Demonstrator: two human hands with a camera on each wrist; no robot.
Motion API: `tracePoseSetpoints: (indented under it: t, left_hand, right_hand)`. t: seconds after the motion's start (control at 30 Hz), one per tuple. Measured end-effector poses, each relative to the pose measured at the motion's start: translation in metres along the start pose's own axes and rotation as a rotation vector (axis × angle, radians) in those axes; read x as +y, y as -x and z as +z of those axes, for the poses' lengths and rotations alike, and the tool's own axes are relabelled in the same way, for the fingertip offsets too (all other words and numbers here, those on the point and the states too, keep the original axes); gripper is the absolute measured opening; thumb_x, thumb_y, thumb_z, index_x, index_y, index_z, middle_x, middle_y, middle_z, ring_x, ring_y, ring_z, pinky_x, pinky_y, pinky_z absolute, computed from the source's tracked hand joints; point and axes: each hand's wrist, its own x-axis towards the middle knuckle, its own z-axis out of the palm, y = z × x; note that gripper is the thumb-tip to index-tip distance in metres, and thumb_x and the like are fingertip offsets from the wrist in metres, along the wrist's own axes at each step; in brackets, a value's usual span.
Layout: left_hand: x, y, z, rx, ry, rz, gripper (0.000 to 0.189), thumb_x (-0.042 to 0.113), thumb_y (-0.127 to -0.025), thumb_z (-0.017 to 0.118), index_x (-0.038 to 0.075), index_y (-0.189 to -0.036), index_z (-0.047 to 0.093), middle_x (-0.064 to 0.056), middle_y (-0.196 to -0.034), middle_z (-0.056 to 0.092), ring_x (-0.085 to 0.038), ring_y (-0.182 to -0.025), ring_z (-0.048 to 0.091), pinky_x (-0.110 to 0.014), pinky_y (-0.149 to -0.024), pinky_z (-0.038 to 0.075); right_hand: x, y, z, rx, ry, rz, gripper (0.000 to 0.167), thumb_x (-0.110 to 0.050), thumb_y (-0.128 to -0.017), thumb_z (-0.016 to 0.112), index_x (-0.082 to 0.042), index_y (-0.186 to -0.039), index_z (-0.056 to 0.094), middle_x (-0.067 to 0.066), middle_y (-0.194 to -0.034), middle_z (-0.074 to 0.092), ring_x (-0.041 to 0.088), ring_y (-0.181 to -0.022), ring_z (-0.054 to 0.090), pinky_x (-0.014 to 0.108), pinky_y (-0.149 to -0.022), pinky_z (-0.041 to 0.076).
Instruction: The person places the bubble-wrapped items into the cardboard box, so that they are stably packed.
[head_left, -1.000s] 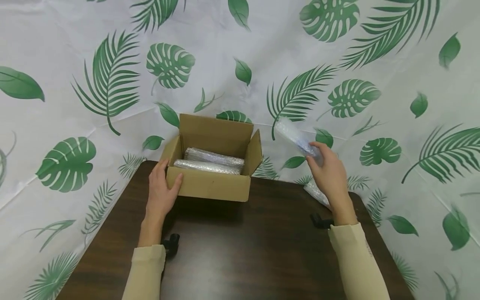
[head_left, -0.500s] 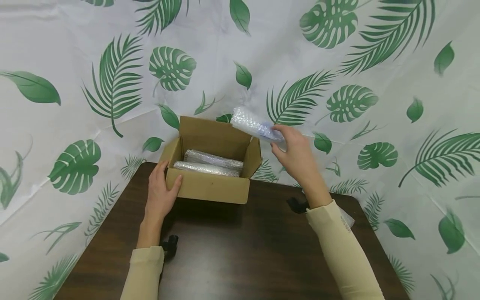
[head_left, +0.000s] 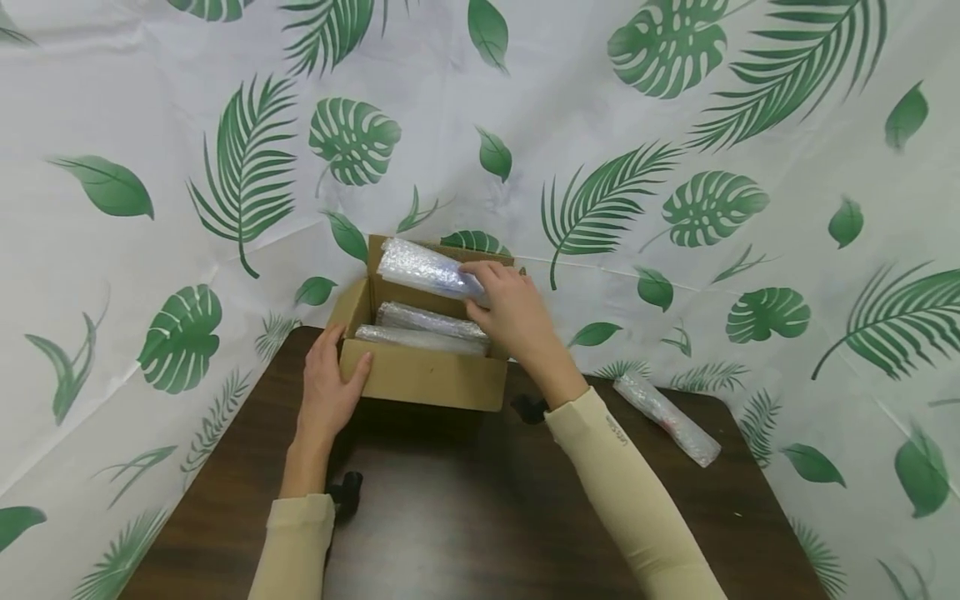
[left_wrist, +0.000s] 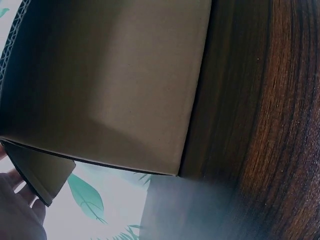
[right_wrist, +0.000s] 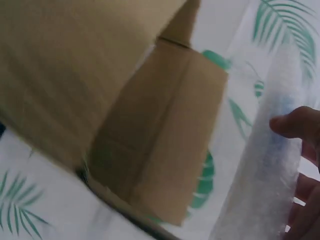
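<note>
An open cardboard box (head_left: 427, 377) stands at the back of the table. My left hand (head_left: 327, 395) grips its left front corner, thumb on the front wall. In the left wrist view that hand (left_wrist: 19, 212) shows at the lower left by a flap. My right hand (head_left: 517, 315) pinches a bubble-wrapped package (head_left: 420, 268) above the box, tilted, in front of the back flap. The right wrist view shows the thumb pressed on the package (right_wrist: 265, 170), with something bluish inside the wrap. Two more bubble-wrapped packages (head_left: 420, 338) lie side by side in the box.
Another bubble-wrapped package (head_left: 667, 417), with a reddish patch, lies on the dark wooden table (head_left: 450, 517) at the right. Behind the table hangs a white cloth (head_left: 450, 92) with green leaf prints.
My right hand has carried the bubble-wrapped package leftward from the right side to above the box. The package on the table is now fully uncovered. My left hand keeps its place on the box.
</note>
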Motion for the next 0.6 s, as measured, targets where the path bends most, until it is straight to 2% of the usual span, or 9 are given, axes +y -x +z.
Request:
tracePoseSetpoints:
  t: [0.23, 0.33, 0.47, 0.6]
  left_hand:
    - [-0.001, 0.000, 0.001, -0.002, -0.001, -0.010, 0.072, 0.032, -0.102, 0.070, 0.004, -0.161, 0.040, -0.026, -0.165, 0.041, -0.050, -0.153, 0.035, -0.068, -0.124, 0.026]
    - [-0.002, 0.000, 0.002, 0.004, -0.008, -0.006, 0.072, 0.033, -0.102, 0.070, 0.004, -0.161, 0.041, -0.025, -0.164, 0.041, -0.050, -0.152, 0.036, -0.068, -0.124, 0.027]
    - [-0.002, -0.001, 0.002, 0.011, -0.012, -0.001, 0.072, 0.033, -0.101, 0.070, 0.005, -0.161, 0.041, -0.025, -0.164, 0.042, -0.050, -0.152, 0.037, -0.067, -0.123, 0.028]
    - [-0.002, 0.000, 0.002, 0.012, -0.018, 0.002, 0.072, 0.034, -0.101, 0.071, 0.005, -0.161, 0.042, -0.025, -0.164, 0.043, -0.050, -0.151, 0.037, -0.067, -0.123, 0.028]
  right_hand:
    - [0.008, -0.021, 0.048, -0.281, -0.222, 0.136, 0.043, -0.026, -0.104, 0.072, -0.021, -0.146, 0.062, 0.004, -0.149, 0.066, 0.027, -0.136, 0.064, 0.050, -0.112, 0.052]
    - [0.011, -0.026, 0.065, -0.336, -0.243, 0.176, 0.043, -0.026, -0.105, 0.072, -0.023, -0.146, 0.062, 0.002, -0.149, 0.066, 0.027, -0.139, 0.063, 0.053, -0.116, 0.047]
    - [0.010, -0.032, 0.080, -0.357, -0.220, 0.213, 0.041, -0.026, -0.105, 0.071, -0.023, -0.145, 0.063, 0.002, -0.148, 0.068, 0.029, -0.137, 0.064, 0.057, -0.118, 0.044]
    - [0.010, -0.036, 0.091, -0.443, -0.246, 0.262, 0.040, -0.025, -0.106, 0.067, -0.022, -0.146, 0.062, 0.005, -0.152, 0.064, 0.030, -0.140, 0.061, 0.056, -0.117, 0.045]
